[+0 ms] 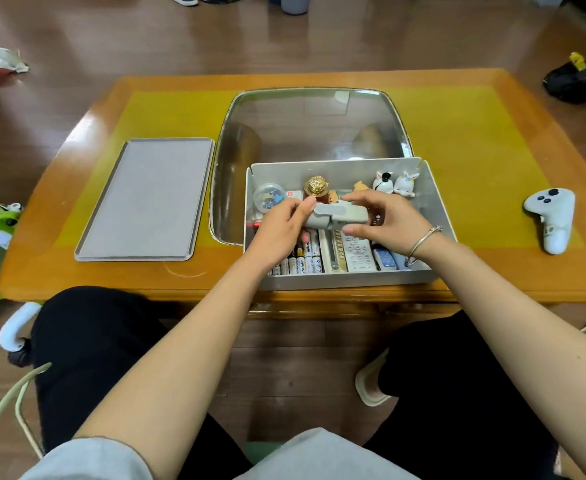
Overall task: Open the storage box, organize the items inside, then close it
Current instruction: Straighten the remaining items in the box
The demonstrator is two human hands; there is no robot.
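The grey storage box [433,209] stands open on the table's near edge. Its flat grey lid [146,199] lies on the table to the left. Over the box's middle, both my hands hold a small grey device [340,216]: my left hand [281,226] grips its left end and my right hand [388,220] pinches its right end. Inside lie batteries [307,259], a white remote [357,254], a gold-topped bottle [316,187], a clear round capsule [267,195] and two small white figurines [393,183] at the back right.
A clear glass inset [312,126] fills the table's middle behind the box. A white game controller [551,216] lies at the right on the yellow mat [475,140]. My knees are under the table's front edge. A black bag [579,79] sits on the floor, far right.
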